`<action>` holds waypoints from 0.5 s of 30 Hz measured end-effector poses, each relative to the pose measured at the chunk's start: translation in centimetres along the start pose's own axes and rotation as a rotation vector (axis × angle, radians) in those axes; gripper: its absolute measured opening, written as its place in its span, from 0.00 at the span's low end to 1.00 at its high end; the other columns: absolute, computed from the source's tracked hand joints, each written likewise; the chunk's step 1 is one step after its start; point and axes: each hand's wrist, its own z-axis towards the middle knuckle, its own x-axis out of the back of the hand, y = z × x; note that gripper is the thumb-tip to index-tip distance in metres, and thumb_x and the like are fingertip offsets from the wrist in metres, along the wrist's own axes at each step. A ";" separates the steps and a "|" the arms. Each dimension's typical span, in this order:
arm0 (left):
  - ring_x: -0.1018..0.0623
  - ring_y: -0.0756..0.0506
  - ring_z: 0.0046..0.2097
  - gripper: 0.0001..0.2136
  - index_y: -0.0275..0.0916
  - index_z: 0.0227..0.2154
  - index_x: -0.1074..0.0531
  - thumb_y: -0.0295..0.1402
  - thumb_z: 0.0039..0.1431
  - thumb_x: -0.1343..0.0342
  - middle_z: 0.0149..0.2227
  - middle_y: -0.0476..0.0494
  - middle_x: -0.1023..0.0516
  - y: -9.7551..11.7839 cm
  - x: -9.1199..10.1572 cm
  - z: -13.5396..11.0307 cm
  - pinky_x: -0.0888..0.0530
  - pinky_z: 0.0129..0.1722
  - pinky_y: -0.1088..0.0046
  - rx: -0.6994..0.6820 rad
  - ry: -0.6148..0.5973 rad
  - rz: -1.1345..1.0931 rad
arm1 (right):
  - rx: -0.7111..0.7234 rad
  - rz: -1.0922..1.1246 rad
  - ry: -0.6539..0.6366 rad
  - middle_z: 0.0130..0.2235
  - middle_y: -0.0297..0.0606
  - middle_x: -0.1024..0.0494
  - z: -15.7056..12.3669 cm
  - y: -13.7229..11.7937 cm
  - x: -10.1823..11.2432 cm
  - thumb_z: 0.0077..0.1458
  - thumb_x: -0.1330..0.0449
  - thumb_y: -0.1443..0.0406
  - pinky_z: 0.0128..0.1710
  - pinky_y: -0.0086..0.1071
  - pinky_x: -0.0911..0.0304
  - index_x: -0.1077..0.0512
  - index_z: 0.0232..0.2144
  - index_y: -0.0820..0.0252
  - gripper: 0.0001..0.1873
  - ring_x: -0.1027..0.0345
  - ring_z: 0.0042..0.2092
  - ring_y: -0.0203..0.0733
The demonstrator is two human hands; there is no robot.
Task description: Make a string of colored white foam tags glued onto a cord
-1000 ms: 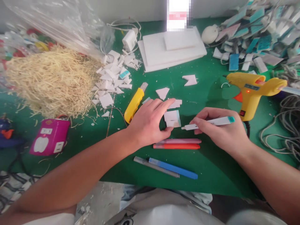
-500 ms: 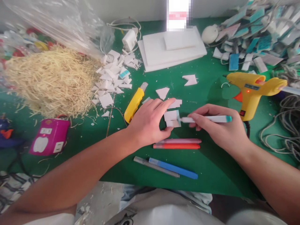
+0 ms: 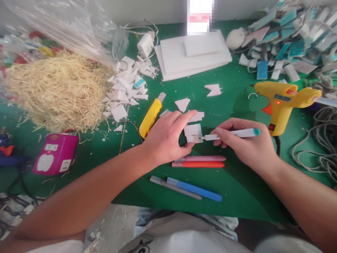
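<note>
My left hand [image 3: 167, 137] rests on the green mat with thumb and fingers pinching the left edge of a small white foam piece [image 3: 193, 130]. My right hand [image 3: 246, 146] grips a white marker with a teal end [image 3: 237, 134]; its tip touches the right side of that foam piece. Just below the hands lie a pink marker [image 3: 201, 159] and a red marker [image 3: 198, 164] side by side. Nearer me lie a blue marker [image 3: 195, 189] and a grey pen [image 3: 175, 188].
A yellow utility knife [image 3: 151, 117] lies left of my left hand. A yellow glue gun [image 3: 283, 102] stands at the right, its light on. White foam sheets [image 3: 192, 54], foam scraps [image 3: 126, 89], a straw pile [image 3: 56, 89], a pink box [image 3: 55, 154] and cables [image 3: 319, 140] surround the mat.
My right hand moved the marker left and up, bringing its tip against the foam piece. My left hand stayed on the piece.
</note>
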 end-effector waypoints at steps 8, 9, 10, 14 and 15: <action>0.23 0.39 0.45 0.29 0.31 0.62 0.34 0.33 0.58 0.41 0.45 0.38 0.21 -0.1 -0.1 -0.1 0.23 0.45 0.60 -0.007 0.007 -0.003 | 0.021 0.000 0.035 0.24 0.34 0.20 0.0 0.1 0.0 0.53 0.30 0.60 0.21 0.29 0.35 0.20 0.25 0.55 0.08 0.32 0.22 0.35; 0.23 0.39 0.44 0.29 0.31 0.62 0.34 0.33 0.58 0.41 0.44 0.39 0.21 -0.1 0.0 -0.1 0.23 0.45 0.60 -0.008 0.009 -0.001 | 0.016 -0.006 0.024 0.22 0.33 0.21 0.0 0.1 0.0 0.54 0.30 0.60 0.21 0.29 0.35 0.21 0.24 0.55 0.09 0.32 0.22 0.35; 0.23 0.39 0.44 0.29 0.32 0.63 0.34 0.33 0.58 0.41 0.44 0.39 0.21 -0.1 0.0 -0.1 0.23 0.45 0.60 -0.006 0.009 0.000 | 0.015 -0.009 0.023 0.22 0.33 0.21 0.0 0.1 0.0 0.54 0.30 0.60 0.21 0.29 0.35 0.22 0.24 0.55 0.09 0.32 0.22 0.35; 0.23 0.39 0.46 0.28 0.32 0.62 0.34 0.32 0.58 0.41 0.45 0.39 0.21 -0.1 0.0 -0.1 0.23 0.47 0.60 0.004 -0.006 0.000 | 0.033 0.005 0.072 0.27 0.34 0.17 0.0 0.1 0.0 0.54 0.30 0.60 0.22 0.29 0.33 0.19 0.30 0.54 0.05 0.32 0.23 0.35; 0.23 0.39 0.45 0.28 0.31 0.62 0.34 0.32 0.58 0.41 0.45 0.39 0.21 -0.1 0.0 0.0 0.23 0.46 0.60 0.000 -0.002 -0.002 | 0.023 0.002 0.063 0.26 0.34 0.18 0.1 0.1 0.0 0.54 0.30 0.61 0.22 0.29 0.34 0.19 0.28 0.55 0.05 0.32 0.22 0.35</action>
